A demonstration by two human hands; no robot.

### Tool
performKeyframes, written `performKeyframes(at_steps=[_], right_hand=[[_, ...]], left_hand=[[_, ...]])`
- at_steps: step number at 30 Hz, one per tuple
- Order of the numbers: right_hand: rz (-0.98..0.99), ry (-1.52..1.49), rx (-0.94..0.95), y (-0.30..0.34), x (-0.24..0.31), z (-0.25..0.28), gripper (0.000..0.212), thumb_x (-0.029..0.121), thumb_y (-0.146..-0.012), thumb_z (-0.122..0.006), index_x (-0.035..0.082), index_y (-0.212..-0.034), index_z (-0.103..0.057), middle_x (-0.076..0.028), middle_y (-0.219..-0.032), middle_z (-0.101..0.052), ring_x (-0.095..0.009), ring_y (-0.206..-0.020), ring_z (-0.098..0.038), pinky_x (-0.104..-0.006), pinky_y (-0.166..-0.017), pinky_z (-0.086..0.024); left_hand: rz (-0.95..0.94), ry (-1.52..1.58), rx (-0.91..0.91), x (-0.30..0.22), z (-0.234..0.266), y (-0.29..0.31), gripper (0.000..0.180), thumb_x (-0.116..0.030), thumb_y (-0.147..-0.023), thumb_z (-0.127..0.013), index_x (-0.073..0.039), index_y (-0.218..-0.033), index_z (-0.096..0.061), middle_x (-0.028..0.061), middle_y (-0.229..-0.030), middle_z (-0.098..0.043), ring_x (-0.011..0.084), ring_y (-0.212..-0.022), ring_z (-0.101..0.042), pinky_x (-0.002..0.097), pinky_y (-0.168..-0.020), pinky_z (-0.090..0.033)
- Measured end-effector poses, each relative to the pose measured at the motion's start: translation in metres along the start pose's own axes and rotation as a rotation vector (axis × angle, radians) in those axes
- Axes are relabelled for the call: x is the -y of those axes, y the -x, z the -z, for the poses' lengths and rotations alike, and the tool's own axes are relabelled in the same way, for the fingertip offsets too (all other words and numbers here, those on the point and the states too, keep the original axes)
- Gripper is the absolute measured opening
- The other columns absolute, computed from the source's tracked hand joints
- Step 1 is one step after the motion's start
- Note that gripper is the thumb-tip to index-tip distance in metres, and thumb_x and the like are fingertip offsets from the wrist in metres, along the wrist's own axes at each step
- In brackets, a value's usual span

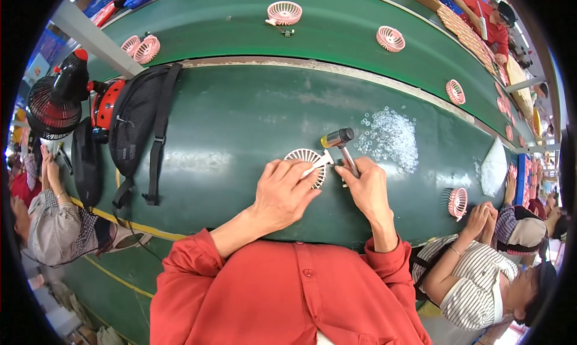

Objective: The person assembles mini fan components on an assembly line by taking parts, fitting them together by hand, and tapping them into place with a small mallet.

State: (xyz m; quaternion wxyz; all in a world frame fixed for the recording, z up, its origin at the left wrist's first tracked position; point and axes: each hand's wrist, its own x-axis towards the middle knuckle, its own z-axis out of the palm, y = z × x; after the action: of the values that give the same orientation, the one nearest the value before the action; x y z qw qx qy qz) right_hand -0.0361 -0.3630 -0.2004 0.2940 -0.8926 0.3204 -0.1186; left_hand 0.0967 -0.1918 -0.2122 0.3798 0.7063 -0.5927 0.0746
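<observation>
In front of my chest, my left hand (pixel 279 192) is closed on a round white slotted fan housing (pixel 305 154) with a short white stem. The housing lies on the green work table (pixel 240 117), partly covered by my fingers. My right hand (pixel 368 187) is wrapped round the handle of a small mallet (pixel 338 138) with a yellow and black head. The mallet's head points away from me, just beyond the white stem. Whether the right fingertips also touch the housing's stem, I cannot tell. A pile of small clear rings (pixel 390 139) lies to the right of the mallet.
Beyond the table runs a green conveyor belt (pixel 336 27) carrying pink fan housings (pixel 390 39). On the left lie a black bag (pixel 141 120) and a black fan (pixel 54 105). A pink housing (pixel 457 203) and a clear plastic bag (pixel 494 168) are right. Co-workers sit on both sides.
</observation>
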Motion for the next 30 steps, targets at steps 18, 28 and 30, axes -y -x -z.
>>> performKeyframes(at_steps=[18,28,30], right_hand=[[-0.009,0.039,-0.273,0.003,-0.007,0.006,0.018,0.015,-0.089,-0.069,-0.001,-0.096,-0.064,-0.015,-0.075,-0.062,-0.026,-0.062,-0.058,-0.036,-0.059,-0.046],[-0.038,0.173,-0.165,-0.027,-0.004,0.0,0.013,0.012,-0.09,-0.063,0.0,-0.095,-0.063,-0.021,-0.089,-0.058,-0.042,-0.076,-0.06,-0.0486,-0.066,-0.047],[-0.057,0.037,-0.169,-0.025,-0.002,0.006,0.015,0.012,-0.09,-0.063,0.0,-0.099,-0.063,-0.019,-0.085,-0.059,-0.037,-0.069,-0.059,-0.0449,-0.061,-0.046]], left_hand=[[-0.011,0.042,0.049,0.002,0.012,0.007,0.037,-0.016,-0.07,-0.08,-0.006,-0.102,-0.066,0.005,-0.107,-0.061,0.0249,-0.096,-0.06,0.0386,-0.078,-0.043],[0.131,-0.088,0.153,0.0,0.018,-0.003,0.073,-0.038,-0.066,-0.083,-0.001,-0.122,-0.055,0.0156,-0.119,-0.053,0.0325,-0.101,-0.052,0.0425,-0.079,-0.041],[0.187,-0.109,0.181,-0.001,0.013,-0.004,0.076,-0.038,-0.066,-0.082,-0.001,-0.124,-0.052,0.0164,-0.12,-0.052,0.033,-0.101,-0.052,0.043,-0.08,-0.041]])
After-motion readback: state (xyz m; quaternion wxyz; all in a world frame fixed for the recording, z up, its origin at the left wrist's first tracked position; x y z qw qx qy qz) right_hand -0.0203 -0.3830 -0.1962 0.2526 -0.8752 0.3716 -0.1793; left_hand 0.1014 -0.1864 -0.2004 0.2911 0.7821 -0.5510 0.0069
